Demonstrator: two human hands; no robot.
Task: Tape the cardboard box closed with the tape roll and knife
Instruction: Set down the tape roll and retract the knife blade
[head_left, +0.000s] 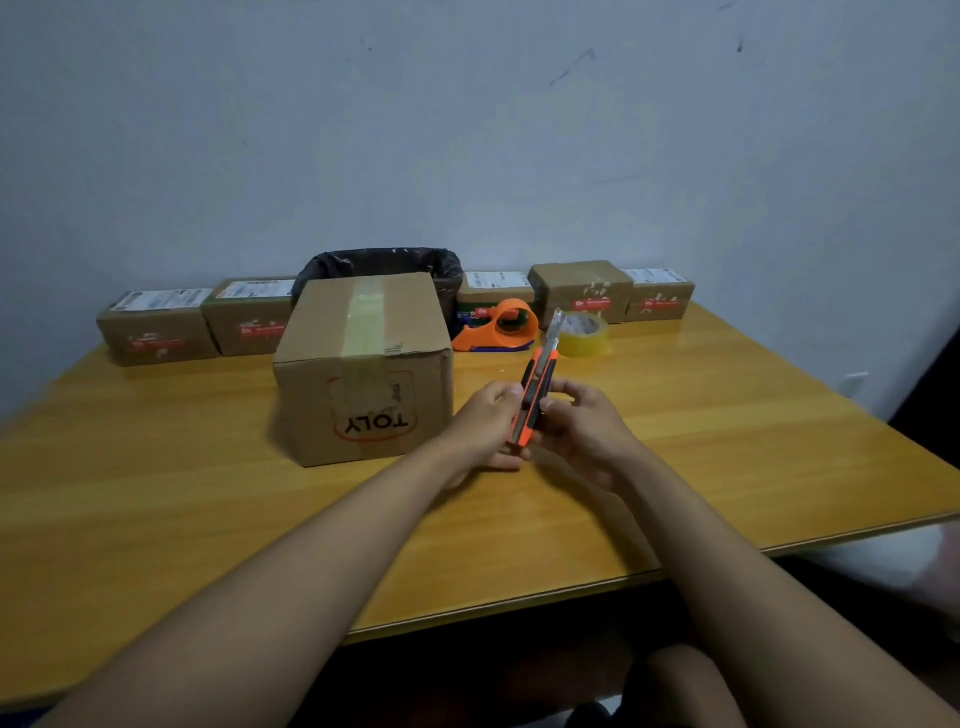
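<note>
Cardboard box (363, 369) sits left of your hands, seam already taped, out of the blade's way. Tape roll (584, 333) parked behind. Left hand (485, 421) and right hand (582, 423) both grip the knife (537, 397), blade out, pointing away—likely adjusting the slider.

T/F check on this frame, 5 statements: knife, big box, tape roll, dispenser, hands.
1. Both hands hold the knife. True: left hand and right hand grip its orange body.
2. The knife blade is retracted. False: a metal blade sticks out of the far end.
3. The big cardboard box has tape running along its top. True.
4. The tape roll sits on top of the big box. False: it lies on the table, to the right of the box.
5. The orange tape dispenser is in the left hand. False: it rests on the table behind the knife.
</note>
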